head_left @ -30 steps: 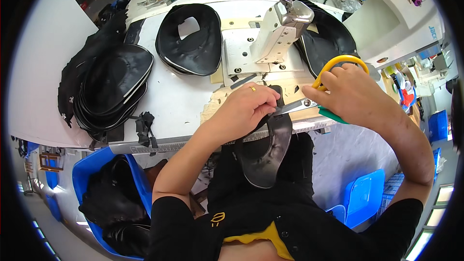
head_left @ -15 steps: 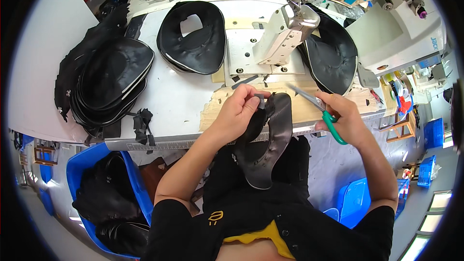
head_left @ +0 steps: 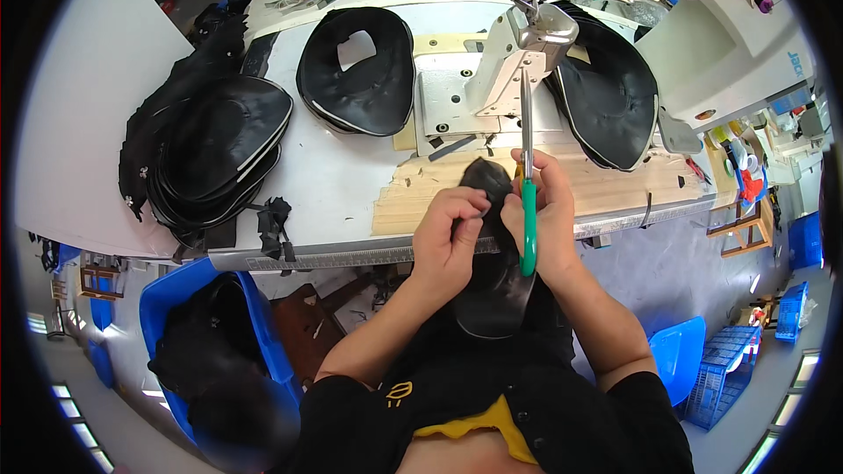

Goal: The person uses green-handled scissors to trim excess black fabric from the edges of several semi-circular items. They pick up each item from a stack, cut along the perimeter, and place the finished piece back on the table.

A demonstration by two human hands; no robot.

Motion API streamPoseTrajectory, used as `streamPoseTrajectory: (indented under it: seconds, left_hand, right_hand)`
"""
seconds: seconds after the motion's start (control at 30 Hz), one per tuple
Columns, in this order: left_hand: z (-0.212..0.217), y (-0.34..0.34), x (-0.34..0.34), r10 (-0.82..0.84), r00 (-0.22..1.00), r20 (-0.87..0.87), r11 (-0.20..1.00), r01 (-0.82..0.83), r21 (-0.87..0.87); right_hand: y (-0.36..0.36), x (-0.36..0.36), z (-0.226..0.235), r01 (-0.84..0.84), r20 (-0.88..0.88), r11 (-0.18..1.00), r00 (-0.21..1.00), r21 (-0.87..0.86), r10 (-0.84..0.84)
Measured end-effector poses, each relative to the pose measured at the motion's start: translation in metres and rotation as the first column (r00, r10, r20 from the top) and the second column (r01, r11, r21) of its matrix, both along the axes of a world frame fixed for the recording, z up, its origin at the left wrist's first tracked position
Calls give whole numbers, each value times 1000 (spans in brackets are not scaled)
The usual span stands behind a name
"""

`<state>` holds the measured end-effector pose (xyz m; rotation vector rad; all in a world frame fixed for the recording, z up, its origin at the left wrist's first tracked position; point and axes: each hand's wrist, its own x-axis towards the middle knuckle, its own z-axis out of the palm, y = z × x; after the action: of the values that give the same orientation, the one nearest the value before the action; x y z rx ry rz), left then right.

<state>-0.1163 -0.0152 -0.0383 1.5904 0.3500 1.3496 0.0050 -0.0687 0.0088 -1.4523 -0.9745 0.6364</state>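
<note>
A curved black leather piece [head_left: 492, 312] hangs between my hands over the table's front edge, its upper end raised. My left hand [head_left: 446, 233] is closed on the left side of that upper end, thumb and fingers pinched together. From the other side my right hand [head_left: 549, 215] grips the scissors [head_left: 529, 211], which have green handles. Their blades stand together and point up toward the sewing machine post [head_left: 518, 70]. The right thumb and fingertips are also close to the leather, but whether they touch it is partly hidden.
Stacks of similar black leather pieces lie at the left [head_left: 211, 140], centre [head_left: 329, 101] and right [head_left: 615, 96] of the white table [head_left: 285, 149]. Dark scraps [head_left: 275, 224] hang at its edge. A blue bin [head_left: 263, 325] of black leather stands below left.
My right hand has come left to the leather piece, and the scissors have swung upright. The small grey scrap in my left fingers is no longer visible. The leather's upper end has turned.
</note>
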Motion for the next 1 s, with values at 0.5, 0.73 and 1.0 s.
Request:
streamPoseTrajectory:
  seconds: [0.5, 0.73, 1.0]
  left_hand:
    - [66, -31, -70, -294, 948, -120, 794, 313, 521]
    - [26, 71, -194, 945, 257, -203, 323, -626, 710]
    - [14, 53, -209, 780, 157, -606, 600, -461, 653]
  right_hand:
    - [25, 18, -11, 97, 89, 986, 990, 134, -109]
    - [-1, 5, -4, 50, -111, 996, 993, 72, -42]
    - [-13, -8, 6, -14, -245, 999, 969, 53, 27]
